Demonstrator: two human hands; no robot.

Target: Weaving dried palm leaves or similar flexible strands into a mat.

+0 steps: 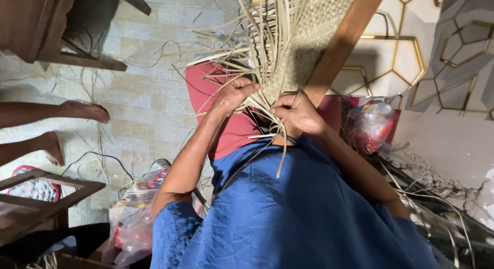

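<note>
Up near the top middle of the frame I've got the pale woven cane mat (314, 27); left hand (234, 94) and right hand (298, 112) both pinch its loose pale cane strips (267, 114), fingers curled tight.

Both hands (236, 94) (297, 113) curled, close together.

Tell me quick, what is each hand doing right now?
Left hand: closed on the cane strips of the woven seat.
Right hand: closed, pinching strips.
</note>
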